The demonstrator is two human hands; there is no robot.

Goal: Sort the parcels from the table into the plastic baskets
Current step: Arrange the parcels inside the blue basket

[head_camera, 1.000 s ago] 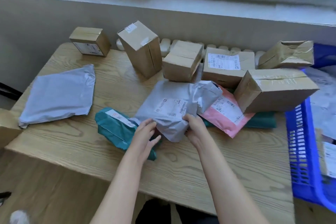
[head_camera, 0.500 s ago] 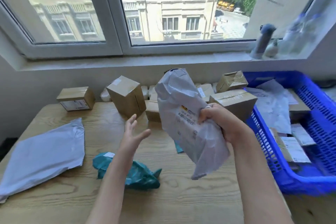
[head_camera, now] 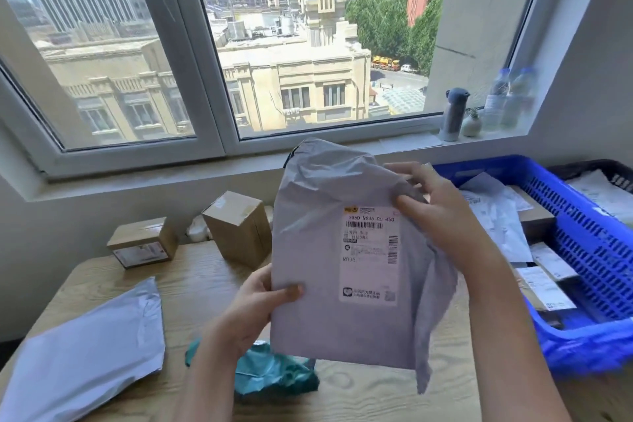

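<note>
Holding a grey poly mailer (head_camera: pixel 308 319) over the table (head_camera: pixel 191 284), pinched at lower-left edge by left hand (head_camera: pixel 253 312), clutched at crumpled upper right by right hand (head_camera: pixel 442 216); seemed light, floppy, slick, best held by edges.

The mailer (head_camera: pixel 329 284) between the left hand (head_camera: pixel 253 312) and right hand (head_camera: pixel 442 212) is pale grey with a white, black-barcoded label (head_camera: pixel 370 253), the bag (head_camera: pixel 274 373) below the left hand teal, the basket (head_camera: pixel 592 250) beyond the right hand blue slotted lattice, and the table (head_camera: pixel 191 288) light wood-grain.
</note>
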